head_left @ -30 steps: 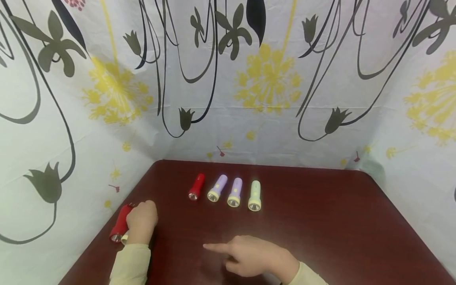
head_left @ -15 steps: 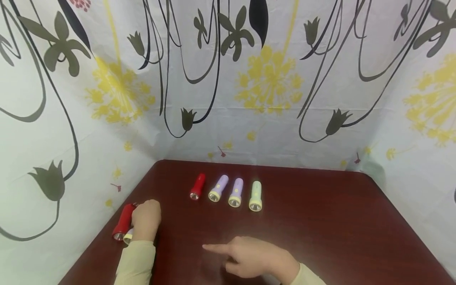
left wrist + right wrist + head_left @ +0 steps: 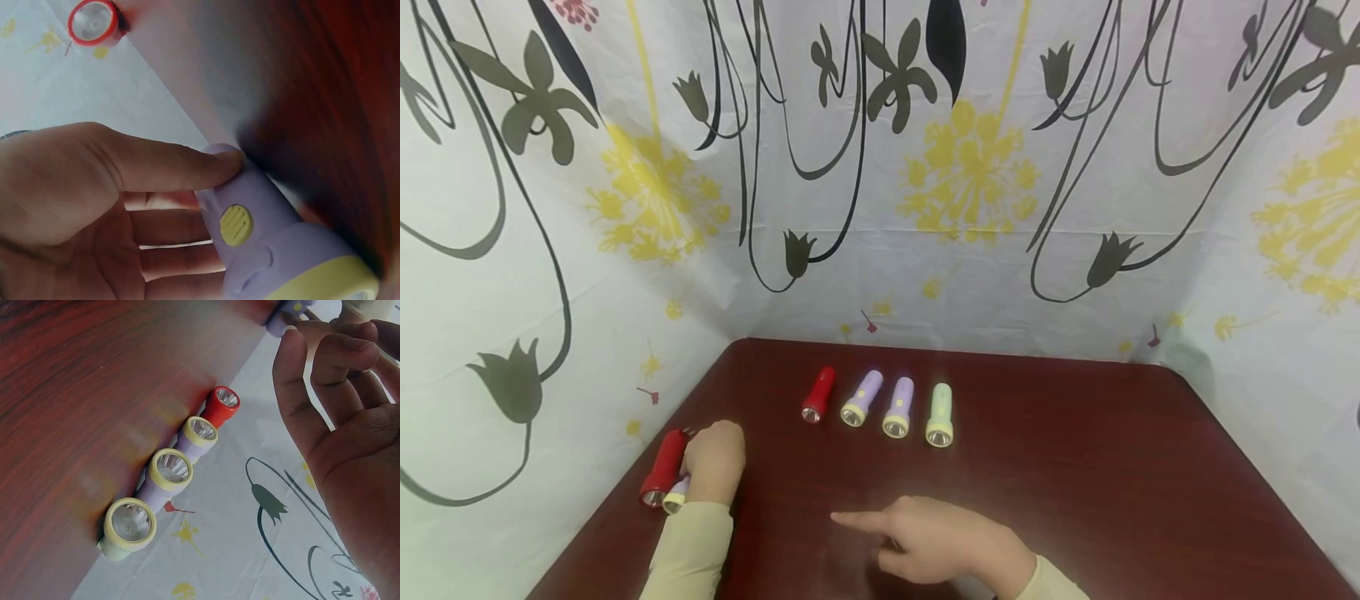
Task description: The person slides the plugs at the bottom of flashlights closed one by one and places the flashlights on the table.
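Observation:
My left hand grips a purple flashlight with a yellow button and a yellow rim near the table's left edge. Its thumb presses on the barrel and its fingers lie against the other side. In the head view only the flashlight's lens end shows past the wrist. Just left of it lies a larger red flashlight. Over the table's front middle, my right hand holds nothing, its index finger extended to the left and its other fingers loosely bent.
Toward the back lie a smaller red flashlight, two purple flashlights and a pale green flashlight in a row, lenses facing the front. A dark red table carries everything. Flower-patterned cloth stands around its back and sides.
The head view has shifted slightly. My left hand sits a little farther right, and more of the held purple flashlight shows beside the large red one. The right hand stays about in place.

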A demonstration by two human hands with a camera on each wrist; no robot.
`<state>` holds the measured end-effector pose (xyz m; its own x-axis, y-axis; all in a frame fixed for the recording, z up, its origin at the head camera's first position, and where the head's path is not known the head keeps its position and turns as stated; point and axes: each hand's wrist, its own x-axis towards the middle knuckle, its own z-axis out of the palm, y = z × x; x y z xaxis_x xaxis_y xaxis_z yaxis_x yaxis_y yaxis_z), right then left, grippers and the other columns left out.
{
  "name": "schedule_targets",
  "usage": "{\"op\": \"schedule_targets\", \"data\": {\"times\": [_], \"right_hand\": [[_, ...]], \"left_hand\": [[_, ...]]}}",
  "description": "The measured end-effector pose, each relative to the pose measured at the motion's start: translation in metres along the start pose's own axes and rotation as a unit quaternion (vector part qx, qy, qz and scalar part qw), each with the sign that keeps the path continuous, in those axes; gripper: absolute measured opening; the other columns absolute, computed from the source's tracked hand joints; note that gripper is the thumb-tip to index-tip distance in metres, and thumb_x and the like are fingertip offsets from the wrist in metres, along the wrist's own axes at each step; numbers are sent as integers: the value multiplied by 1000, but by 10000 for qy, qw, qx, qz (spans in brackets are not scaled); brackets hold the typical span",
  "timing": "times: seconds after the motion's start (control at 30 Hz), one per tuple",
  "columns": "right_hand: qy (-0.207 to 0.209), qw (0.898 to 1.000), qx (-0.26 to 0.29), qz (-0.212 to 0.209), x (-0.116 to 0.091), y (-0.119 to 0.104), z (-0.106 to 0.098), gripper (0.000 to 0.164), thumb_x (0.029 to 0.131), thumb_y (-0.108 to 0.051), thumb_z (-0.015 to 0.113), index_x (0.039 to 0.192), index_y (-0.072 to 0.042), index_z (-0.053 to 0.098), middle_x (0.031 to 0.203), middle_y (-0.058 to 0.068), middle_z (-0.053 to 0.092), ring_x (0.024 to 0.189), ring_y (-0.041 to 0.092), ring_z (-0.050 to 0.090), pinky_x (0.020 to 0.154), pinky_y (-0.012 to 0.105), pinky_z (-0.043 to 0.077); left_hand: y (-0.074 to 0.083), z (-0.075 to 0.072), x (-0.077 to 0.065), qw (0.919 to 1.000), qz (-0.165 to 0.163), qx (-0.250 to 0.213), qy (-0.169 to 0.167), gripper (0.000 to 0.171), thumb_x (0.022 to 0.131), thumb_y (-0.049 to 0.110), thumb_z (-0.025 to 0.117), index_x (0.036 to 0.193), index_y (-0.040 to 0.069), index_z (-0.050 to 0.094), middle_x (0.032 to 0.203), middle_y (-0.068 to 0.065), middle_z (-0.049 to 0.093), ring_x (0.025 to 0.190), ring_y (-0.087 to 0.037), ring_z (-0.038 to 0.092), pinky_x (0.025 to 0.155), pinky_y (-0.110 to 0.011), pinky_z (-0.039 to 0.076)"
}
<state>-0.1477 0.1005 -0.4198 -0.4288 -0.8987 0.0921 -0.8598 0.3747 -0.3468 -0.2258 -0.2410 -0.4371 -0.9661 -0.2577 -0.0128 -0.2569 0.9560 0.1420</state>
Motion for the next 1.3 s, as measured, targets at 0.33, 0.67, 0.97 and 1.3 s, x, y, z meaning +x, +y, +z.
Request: {"op": "schedule_targets", "data": {"times": [0.33, 0.67, 0.97, 1.3], "right_hand": [[55, 9997, 87, 233, 0, 4, -10, 74, 99, -8, 63, 164, -35, 39, 55, -16, 25, 47, -2, 19, 50, 11, 31], [87, 9983, 436, 370, -1, 3, -21, 76, 100, -7, 62, 164, -39, 36, 56, -17, 27, 46, -4, 22, 50, 12, 34], [213, 9955, 785, 483, -8, 6, -27, 74, 102, -7, 60, 165, -38, 35, 57, -15, 29, 47, -2, 22, 51, 14, 35], [438, 9921, 959, 683, -14, 3, -40, 73, 105, -11, 58, 165, -43, 32, 60, -17, 35, 49, -2, 32, 57, 16, 44]], "left_hand": [[-4, -6, -8, 9974, -5, -538, 472, 34, 92, 4, 67, 116, -17, 57, 104, -36, 70, 83, -49, 70, 72, -65, 60], [7, -31, -29, 9921, 80, -673, 1058, 28, 88, 5, 68, 106, -12, 54, 95, -35, 70, 74, -50, 66, 66, -64, 59], [15, -45, -44, 9890, 258, -788, 1222, 31, 87, 6, 69, 108, -12, 56, 90, -32, 69, 77, -49, 66, 60, -61, 57], [33, -65, -62, 9741, 705, -1046, 1877, 28, 88, 4, 70, 106, -11, 56, 90, -32, 67, 80, -49, 65, 70, -61, 59]]}}
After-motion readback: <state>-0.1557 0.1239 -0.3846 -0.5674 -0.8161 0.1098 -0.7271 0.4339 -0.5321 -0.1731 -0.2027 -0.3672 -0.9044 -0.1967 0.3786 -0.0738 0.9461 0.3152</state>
